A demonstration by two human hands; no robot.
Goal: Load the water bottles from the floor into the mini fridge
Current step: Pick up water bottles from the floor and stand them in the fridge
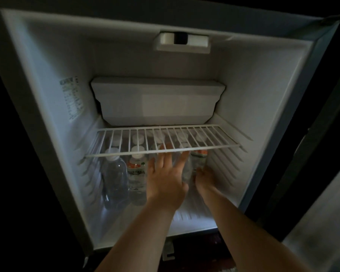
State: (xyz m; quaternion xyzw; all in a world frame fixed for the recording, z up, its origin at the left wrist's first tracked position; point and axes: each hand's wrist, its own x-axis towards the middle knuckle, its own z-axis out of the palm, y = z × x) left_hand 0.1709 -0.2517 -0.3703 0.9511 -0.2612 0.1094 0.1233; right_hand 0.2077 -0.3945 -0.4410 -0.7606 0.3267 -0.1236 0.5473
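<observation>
The mini fridge [47, 99] stands open with several water bottles upright on its floor under the white wire shelf [165, 151]. A clear bottle [116, 173] and an orange-labelled bottle [136, 173] stand at the front left. My left hand [165, 177] reaches in under the shelf, its fingers straight and spread against a clear bottle [186, 173] in the middle. My right hand [204, 178] grips the lower part of an orange-labelled bottle [199, 159] at the right. White caps of further bottles show through the shelf behind.
A white freezer box [157, 101] sits at the back above the shelf, and a thermostat housing [183, 41] is on the ceiling. The open door [322, 222] stands at the right. The room around the fridge is dark.
</observation>
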